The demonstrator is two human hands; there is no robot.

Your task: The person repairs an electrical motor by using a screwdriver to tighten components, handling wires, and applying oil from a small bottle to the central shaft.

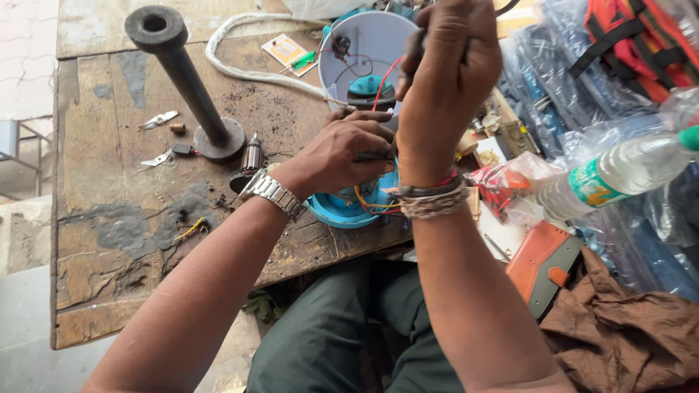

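The left hand (pixel 349 149) lay curled over the blue and white appliance (pixel 360 65) at the near edge of the wooden desk (pixel 109 182), its fingers bent down and pressed on the blue base (pixel 342 211), where red and yellow wires (pixel 368 206) came out. A metal watch (pixel 273 193) sat on that wrist. The right hand (pixel 448 73) was raised just above the left, closed into a fist around something thin; what it gripped could not be made out. A red wire (pixel 386 80) ran up from the white shell toward that fist. Thread bands (pixel 433 200) circled the right wrist. On the desk to the left stood a black metal post (pixel 182 80) on a round foot, with a small motor part (pixel 251 156) beside it. A plastic bottle (pixel 619 171) lay to the right.
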